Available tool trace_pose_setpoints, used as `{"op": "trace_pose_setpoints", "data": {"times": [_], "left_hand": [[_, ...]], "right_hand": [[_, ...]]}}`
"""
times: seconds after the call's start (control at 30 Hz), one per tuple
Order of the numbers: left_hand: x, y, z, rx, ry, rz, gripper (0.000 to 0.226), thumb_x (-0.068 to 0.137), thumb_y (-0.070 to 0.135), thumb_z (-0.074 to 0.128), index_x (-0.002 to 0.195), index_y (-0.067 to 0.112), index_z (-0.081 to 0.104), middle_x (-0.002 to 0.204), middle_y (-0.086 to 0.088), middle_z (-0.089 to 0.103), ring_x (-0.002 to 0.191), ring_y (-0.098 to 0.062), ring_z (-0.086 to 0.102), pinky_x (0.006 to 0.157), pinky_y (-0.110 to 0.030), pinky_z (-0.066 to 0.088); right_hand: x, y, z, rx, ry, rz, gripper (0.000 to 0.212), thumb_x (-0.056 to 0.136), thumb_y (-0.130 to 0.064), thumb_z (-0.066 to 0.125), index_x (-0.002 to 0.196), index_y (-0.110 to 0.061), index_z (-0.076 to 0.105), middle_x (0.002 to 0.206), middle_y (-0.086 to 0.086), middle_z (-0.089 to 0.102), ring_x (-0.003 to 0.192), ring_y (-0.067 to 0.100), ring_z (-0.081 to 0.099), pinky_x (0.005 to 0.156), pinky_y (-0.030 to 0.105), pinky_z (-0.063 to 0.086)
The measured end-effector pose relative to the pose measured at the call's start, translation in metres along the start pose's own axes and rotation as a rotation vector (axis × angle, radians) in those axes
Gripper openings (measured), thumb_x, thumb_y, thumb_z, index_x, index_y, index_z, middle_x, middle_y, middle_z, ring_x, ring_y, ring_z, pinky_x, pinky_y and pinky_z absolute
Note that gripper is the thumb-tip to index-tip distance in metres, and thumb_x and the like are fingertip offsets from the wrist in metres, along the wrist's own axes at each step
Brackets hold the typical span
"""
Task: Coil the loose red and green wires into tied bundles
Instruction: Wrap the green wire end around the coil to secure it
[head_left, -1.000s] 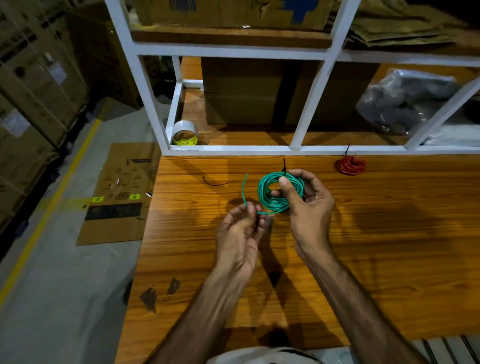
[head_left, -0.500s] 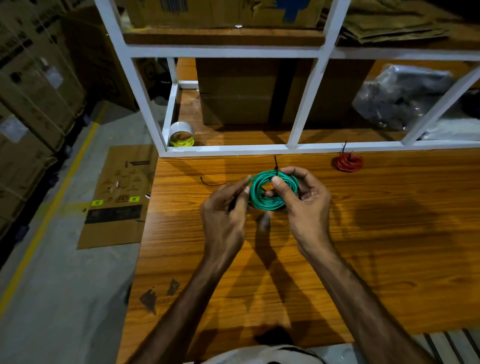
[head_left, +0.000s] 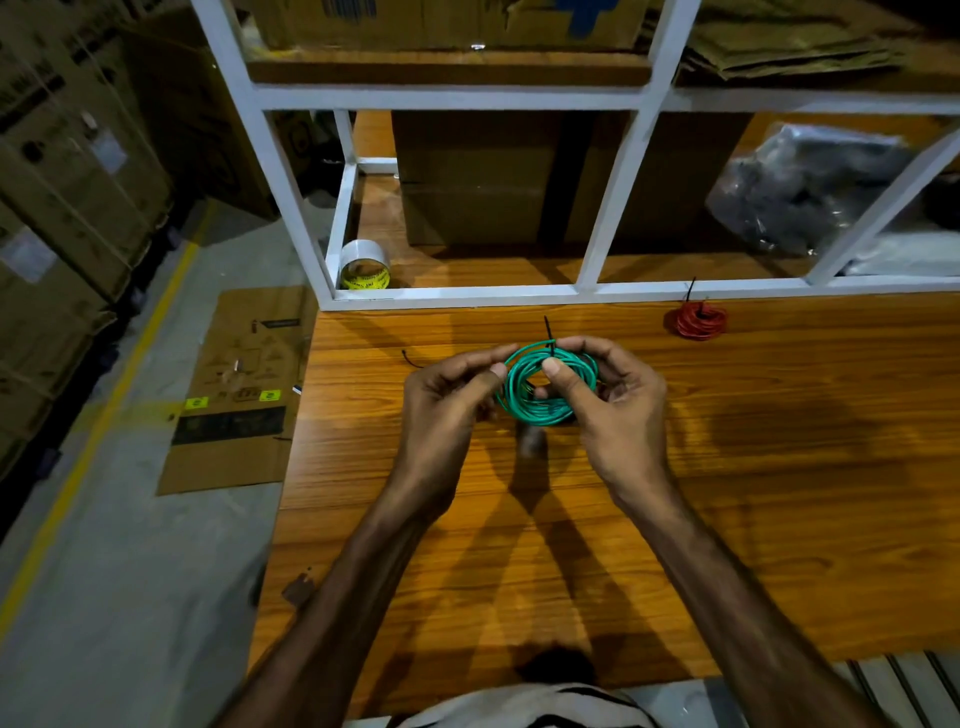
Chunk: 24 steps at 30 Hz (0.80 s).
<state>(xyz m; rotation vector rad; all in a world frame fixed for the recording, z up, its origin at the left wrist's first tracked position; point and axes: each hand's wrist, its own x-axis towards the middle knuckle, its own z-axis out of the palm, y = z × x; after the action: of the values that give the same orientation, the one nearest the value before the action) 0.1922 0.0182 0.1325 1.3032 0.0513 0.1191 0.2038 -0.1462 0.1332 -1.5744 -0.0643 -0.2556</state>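
A person's right hand (head_left: 610, 402) clamps the green wire coil (head_left: 545, 387) above the wooden bench (head_left: 727, 493), thumb pressed on the near face of the ring and fingers (head_left: 584, 347) curled over its far rim, next to a black tie (head_left: 548, 332) that stands up from the top of the loops. The left hand (head_left: 447, 410) meets the coil's left edge with thumb and forefinger drawn together, apparently pinching a strand there, though the contact itself is too small to confirm. The coil hangs in the air between both hands, clear of the bench. The wire looks light and springy, its smooth insulation likely to slip, so the loops would probably fan open if released; the surest hold appears to be across the whole stack of turns, close to the tie. Well apart, to the right and near the white shelf frame (head_left: 571, 297), a red wire bundle (head_left: 697, 321) lies on the bench with a dark tie end sticking up, seemingly finished. A short black tie piece (head_left: 411, 359) rests on the bench just left of the hands, and a roll of tape (head_left: 363, 265) stands inside the shelf's lower corner.
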Motion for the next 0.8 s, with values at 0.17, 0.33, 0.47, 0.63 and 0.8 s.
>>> {"op": "trace_pose_setpoints", "data": {"times": [0.17,0.33,0.47,0.63,0.8], "left_hand": [[0.002,-0.001,-0.004,0.027,-0.039,0.003,0.021,0.092,0.011,0.071,0.111,0.005,0.077,0.101,-0.015,0.078,0.082,-0.016,0.067,0.064,-0.03,0.046],[0.006,0.003,-0.006,0.094,-0.018,0.083,0.015,0.094,0.005,0.069,0.106,0.002,0.077,0.093,-0.008,0.078,0.07,-0.007,0.063,0.056,-0.026,0.044],[0.009,0.004,-0.007,0.219,0.029,0.17,0.012,0.092,0.005,0.073,0.102,0.003,0.079,0.093,-0.009,0.079,0.078,-0.014,0.071,0.064,-0.029,0.054],[0.008,0.004,-0.009,0.297,0.052,0.23,0.012,0.091,0.006,0.074,0.101,0.007,0.08,0.092,-0.002,0.08,0.089,-0.02,0.075,0.074,-0.034,0.059],[0.011,0.006,-0.008,0.366,0.017,0.233,0.011,0.09,0.006,0.075,0.099,0.009,0.081,0.092,0.002,0.08,0.086,-0.012,0.074,0.07,-0.03,0.057]], "right_hand": [[-0.001,-0.002,-0.001,-0.025,-0.012,-0.03,0.021,0.092,-0.009,0.077,0.112,-0.013,0.073,0.108,0.006,0.077,0.097,0.024,0.077,0.079,0.049,0.065],[-0.001,-0.002,0.0,-0.053,-0.031,-0.063,0.021,0.092,-0.011,0.078,0.111,-0.019,0.073,0.11,0.005,0.076,0.102,0.023,0.075,0.08,0.051,0.065],[-0.001,-0.001,0.0,-0.048,-0.019,-0.071,0.021,0.092,-0.012,0.078,0.11,-0.021,0.073,0.11,0.003,0.076,0.101,0.023,0.075,0.079,0.05,0.065],[-0.002,0.001,-0.002,-0.049,0.003,-0.067,0.022,0.091,-0.011,0.078,0.109,-0.023,0.074,0.108,0.004,0.077,0.095,0.028,0.077,0.078,0.05,0.065],[-0.004,-0.001,-0.001,-0.055,-0.006,-0.056,0.022,0.092,-0.012,0.078,0.112,-0.018,0.073,0.11,0.005,0.076,0.095,0.024,0.077,0.066,0.041,0.066]]}}
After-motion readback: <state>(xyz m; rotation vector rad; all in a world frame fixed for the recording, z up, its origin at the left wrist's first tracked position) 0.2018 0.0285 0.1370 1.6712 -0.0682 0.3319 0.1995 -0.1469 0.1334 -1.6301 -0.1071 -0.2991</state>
